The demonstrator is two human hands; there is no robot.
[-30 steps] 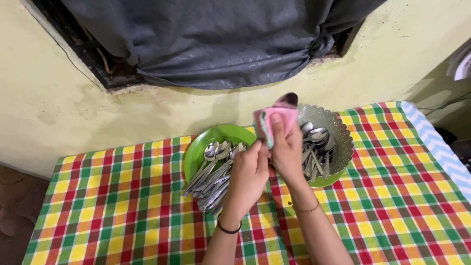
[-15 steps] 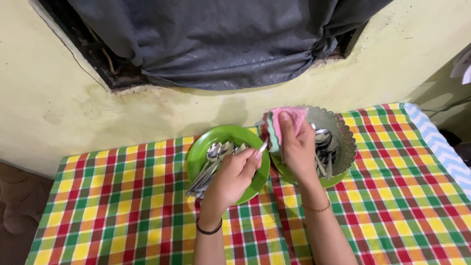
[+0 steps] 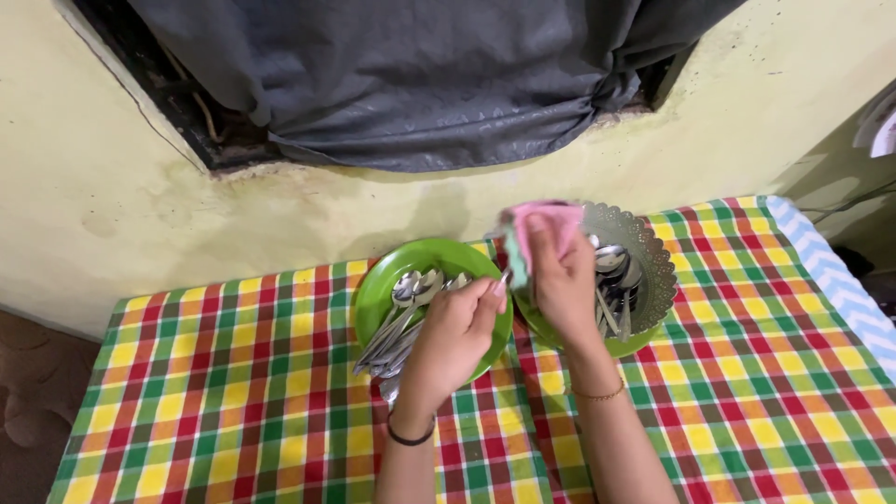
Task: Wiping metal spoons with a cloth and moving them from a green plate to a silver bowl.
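Here, near the middle of the frame, the left hand (image 3: 455,338) pinches the handle of a spoon (image 3: 501,278) whose bowl end is wrapped in a pink cloth (image 3: 541,229). The right hand (image 3: 563,285) is closed around that cloth, fingers pressed together over the fold. Just left of centre, a green plate (image 3: 373,287) carries a heap of steel spoons (image 3: 403,322); just right of centre, a silver bowl with a scalloped rim (image 3: 653,252) holds more spoons (image 3: 611,285) and sits on a second green plate (image 3: 621,347). Both stand on the surface under a checked tablecloth (image 3: 233,392). By the look of it, the spoon is being wiped; the next move calls for drawing it free of the cloth while keeping the handle pinched.
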